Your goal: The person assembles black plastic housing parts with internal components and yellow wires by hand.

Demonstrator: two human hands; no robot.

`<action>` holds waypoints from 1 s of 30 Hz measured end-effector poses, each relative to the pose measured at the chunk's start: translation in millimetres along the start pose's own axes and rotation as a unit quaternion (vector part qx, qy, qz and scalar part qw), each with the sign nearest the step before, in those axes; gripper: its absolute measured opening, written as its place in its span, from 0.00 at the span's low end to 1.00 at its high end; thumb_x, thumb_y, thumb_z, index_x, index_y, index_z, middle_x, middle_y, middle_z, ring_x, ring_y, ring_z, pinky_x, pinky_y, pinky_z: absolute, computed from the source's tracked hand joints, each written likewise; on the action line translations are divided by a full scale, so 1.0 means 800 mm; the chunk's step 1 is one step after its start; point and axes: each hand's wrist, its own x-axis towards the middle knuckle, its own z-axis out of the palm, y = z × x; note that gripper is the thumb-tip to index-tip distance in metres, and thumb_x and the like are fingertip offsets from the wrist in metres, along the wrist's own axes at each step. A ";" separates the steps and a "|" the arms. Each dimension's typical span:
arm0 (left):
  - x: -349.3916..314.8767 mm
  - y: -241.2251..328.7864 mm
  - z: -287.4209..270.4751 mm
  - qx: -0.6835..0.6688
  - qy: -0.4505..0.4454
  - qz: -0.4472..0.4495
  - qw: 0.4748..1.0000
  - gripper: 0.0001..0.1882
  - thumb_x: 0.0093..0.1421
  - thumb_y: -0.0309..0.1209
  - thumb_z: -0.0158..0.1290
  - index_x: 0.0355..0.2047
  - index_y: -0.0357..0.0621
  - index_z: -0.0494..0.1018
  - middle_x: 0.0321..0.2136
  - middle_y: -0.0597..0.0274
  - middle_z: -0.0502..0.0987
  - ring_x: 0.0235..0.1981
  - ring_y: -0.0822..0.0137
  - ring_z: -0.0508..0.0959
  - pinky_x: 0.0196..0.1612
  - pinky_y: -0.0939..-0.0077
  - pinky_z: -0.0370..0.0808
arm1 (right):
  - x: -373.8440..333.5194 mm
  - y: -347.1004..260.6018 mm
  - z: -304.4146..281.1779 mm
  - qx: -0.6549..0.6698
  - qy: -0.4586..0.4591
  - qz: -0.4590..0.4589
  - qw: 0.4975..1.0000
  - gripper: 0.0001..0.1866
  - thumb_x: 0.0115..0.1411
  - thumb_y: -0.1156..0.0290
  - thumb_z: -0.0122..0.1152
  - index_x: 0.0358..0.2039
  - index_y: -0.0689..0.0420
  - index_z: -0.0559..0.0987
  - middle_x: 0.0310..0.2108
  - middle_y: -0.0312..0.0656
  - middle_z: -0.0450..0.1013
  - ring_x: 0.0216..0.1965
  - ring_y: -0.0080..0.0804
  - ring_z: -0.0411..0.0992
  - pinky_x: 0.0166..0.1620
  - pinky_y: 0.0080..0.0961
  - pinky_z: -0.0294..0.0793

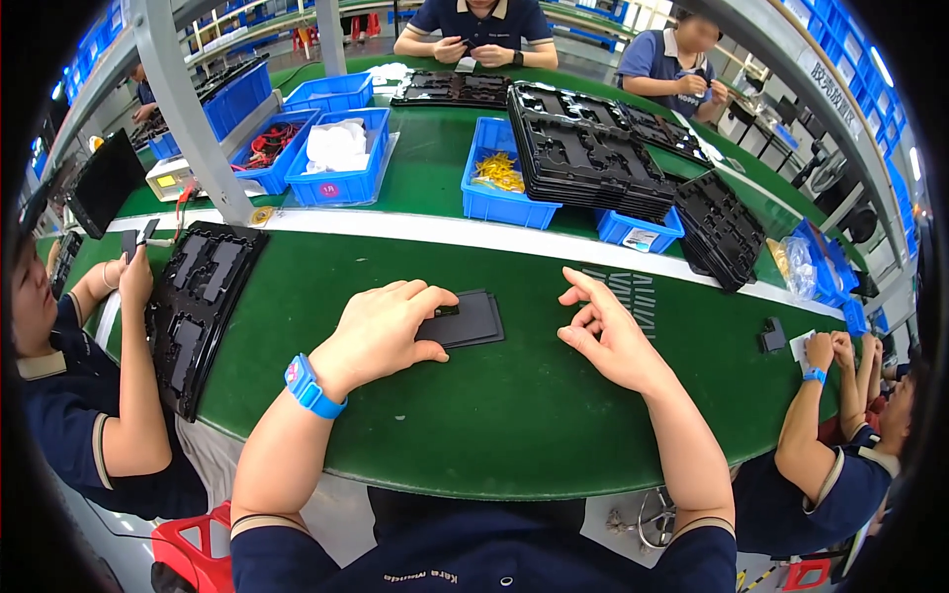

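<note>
A thin, dark grey rectangular slab [467, 321] lies on the green table in front of me; its right edge looks doubled, as if two pieces overlap. My left hand [371, 336] curves around its left end, index finger at the upper edge and thumb by the lower corner, spread apart. Something small and dark with a yellowish glint shows under that index finger, too hidden to name. Over the table to the right, my right hand [611, 341] holds nothing, index finger extended, the others loosely bent. Beyond it lie several grey strips [633, 292] in rows.
Blue bins stand behind a white strip: one with white material [374, 178], one with yellow pieces [474, 203]. Black molded trays [593, 158] are stacked far right; another tray [203, 296] lies left. A small black block [772, 334] sits right. Co-workers sit around the table.
</note>
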 end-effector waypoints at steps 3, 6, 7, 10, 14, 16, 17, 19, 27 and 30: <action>0.000 0.001 0.001 0.007 0.014 0.004 1.000 0.30 0.43 0.37 0.71 0.48 0.53 0.74 0.34 0.66 0.78 0.38 0.61 0.79 0.38 0.66 0.76 | -0.001 0.001 0.000 0.006 -0.006 -0.003 1.000 0.38 0.61 0.81 0.60 0.69 0.54 0.57 0.52 0.42 0.64 0.36 0.21 0.68 0.41 0.20 0.72; 0.000 0.003 0.005 0.017 0.028 0.011 0.999 0.29 0.43 0.38 0.71 0.47 0.52 0.75 0.34 0.66 0.77 0.39 0.61 0.79 0.38 0.66 0.76 | -0.001 -0.002 0.000 0.000 -0.012 -0.006 1.000 0.37 0.61 0.80 0.60 0.69 0.52 0.58 0.52 0.42 0.65 0.36 0.21 0.68 0.41 0.19 0.72; 0.000 0.004 0.008 0.020 0.032 0.016 0.999 0.29 0.43 0.37 0.71 0.47 0.52 0.75 0.34 0.66 0.77 0.39 0.60 0.79 0.38 0.66 0.76 | -0.002 -0.003 0.000 -0.004 -0.015 -0.007 1.000 0.37 0.61 0.80 0.61 0.69 0.52 0.59 0.51 0.41 0.65 0.37 0.21 0.68 0.41 0.19 0.71; -0.001 0.007 0.011 0.024 0.039 0.018 0.999 0.30 0.43 0.37 0.71 0.47 0.53 0.74 0.35 0.65 0.77 0.40 0.60 0.79 0.39 0.66 0.76 | -0.002 -0.003 -0.002 -0.013 -0.022 -0.011 1.000 0.35 0.60 0.80 0.61 0.67 0.52 0.62 0.50 0.41 0.66 0.37 0.21 0.69 0.41 0.19 0.71; -0.005 0.008 0.008 0.027 0.014 -0.033 0.999 0.29 0.45 0.37 0.70 0.48 0.52 0.73 0.36 0.64 0.77 0.42 0.58 0.78 0.41 0.65 0.76 | 0.001 -0.001 -0.001 -0.025 -0.028 -0.034 0.999 0.31 0.61 0.77 0.61 0.65 0.54 0.66 0.48 0.41 0.67 0.36 0.22 0.69 0.39 0.20 0.73; -0.005 0.004 0.010 0.026 -0.009 -0.034 0.999 0.29 0.48 0.36 0.69 0.49 0.50 0.71 0.37 0.62 0.77 0.43 0.57 0.77 0.44 0.63 0.76 | 0.001 -0.004 -0.001 -0.024 -0.026 -0.036 0.999 0.31 0.61 0.78 0.61 0.65 0.53 0.66 0.48 0.40 0.67 0.36 0.22 0.69 0.39 0.19 0.72; -0.006 0.003 0.009 0.028 -0.007 -0.037 0.999 0.29 0.48 0.36 0.69 0.49 0.50 0.71 0.37 0.62 0.77 0.43 0.57 0.77 0.44 0.63 0.76 | 0.001 -0.004 -0.002 -0.022 -0.022 -0.035 0.999 0.31 0.61 0.78 0.61 0.64 0.53 0.66 0.48 0.40 0.67 0.35 0.21 0.69 0.39 0.19 0.72; -0.006 -0.002 0.007 0.031 -0.017 -0.033 0.999 0.28 0.50 0.35 0.67 0.50 0.48 0.69 0.38 0.60 0.77 0.44 0.56 0.77 0.46 0.60 0.75 | -0.001 0.001 -0.004 -0.003 -0.019 -0.039 0.999 0.31 0.61 0.78 0.61 0.64 0.53 0.66 0.48 0.40 0.67 0.35 0.21 0.69 0.39 0.19 0.72; -0.030 -0.081 -0.031 0.089 -0.020 -0.233 0.968 0.30 0.50 0.37 0.66 0.51 0.45 0.67 0.41 0.53 0.78 0.46 0.53 0.78 0.48 0.58 0.75 | -0.005 -0.001 -0.010 0.004 -0.010 -0.032 0.999 0.31 0.60 0.81 0.60 0.64 0.55 0.66 0.48 0.38 0.67 0.35 0.19 0.67 0.40 0.17 0.70; -0.040 -0.088 -0.044 0.102 -0.035 -0.289 0.951 0.31 0.51 0.38 0.66 0.52 0.45 0.66 0.45 0.52 0.77 0.49 0.51 0.77 0.51 0.58 0.75 | -0.004 -0.002 -0.009 0.002 -0.008 -0.042 0.999 0.30 0.60 0.80 0.61 0.64 0.55 0.67 0.48 0.39 0.67 0.35 0.21 0.68 0.39 0.19 0.71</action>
